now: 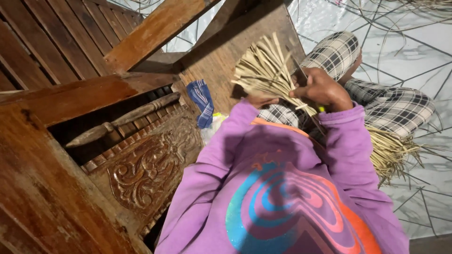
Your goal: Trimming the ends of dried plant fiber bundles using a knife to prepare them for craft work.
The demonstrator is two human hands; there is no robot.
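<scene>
I look down my purple sweatshirt at my lap. My right hand [321,88] is closed around a bundle of pale dried straw strips [264,68], whose cut ends fan out to the upper left. My left hand [260,100] is mostly hidden behind my sleeve; only its fingers show, touching the underside of the bundle. The bundle's other end [391,151] sticks out past my right elbow over the floor. A thin yellow-tipped object shows just under my right hand.
A carved dark wooden chair [146,169] and slatted wooden furniture [56,42] stand to my left. A blue striped cloth [201,99] lies by the chair. My legs in checked fabric [391,106] rest on white marbled floor tiles [419,51], with loose straw scattered at the top right.
</scene>
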